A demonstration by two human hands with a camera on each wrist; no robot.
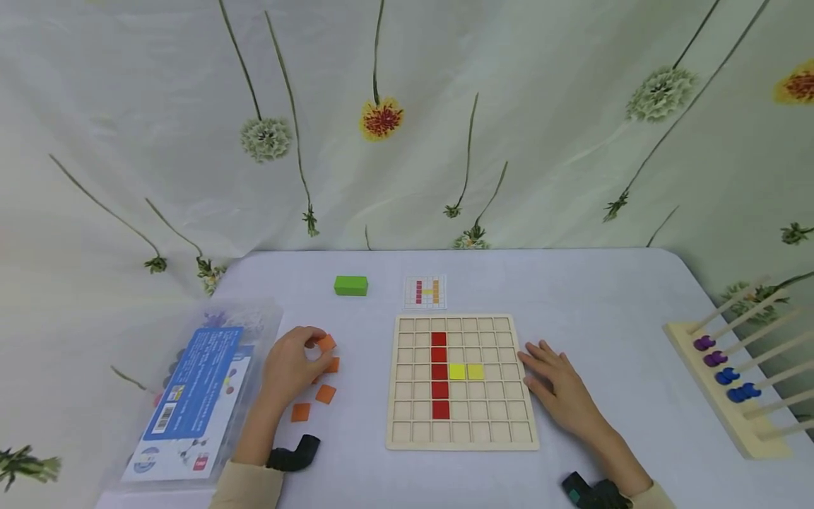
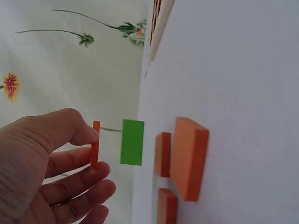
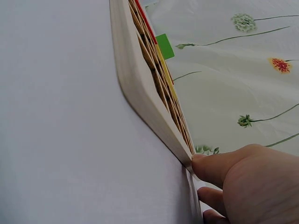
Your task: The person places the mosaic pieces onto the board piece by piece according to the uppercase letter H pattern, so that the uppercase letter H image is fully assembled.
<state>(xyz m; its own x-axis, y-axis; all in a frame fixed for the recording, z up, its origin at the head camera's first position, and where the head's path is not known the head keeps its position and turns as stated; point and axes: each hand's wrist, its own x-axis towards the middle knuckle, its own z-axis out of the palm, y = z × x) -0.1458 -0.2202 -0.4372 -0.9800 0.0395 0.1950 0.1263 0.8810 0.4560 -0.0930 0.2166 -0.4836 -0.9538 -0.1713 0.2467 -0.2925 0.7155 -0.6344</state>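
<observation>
Between thumb and fingers my left hand pinches an orange square tile, lifted off the table in the left wrist view. Several more orange tiles lie on the cloth below and beside that hand. My right hand rests at the right edge of a wooden grid board, its fingers fairly straight and touching the rim. On the board, red tiles form a vertical column, and two yellow tiles sit side by side to the right of its middle.
Behind the board lies a small pattern card, with a green block to its left. A clear plastic bag with a blue and white booklet is at the left. A wooden peg rack with purple and blue beads stands at the right.
</observation>
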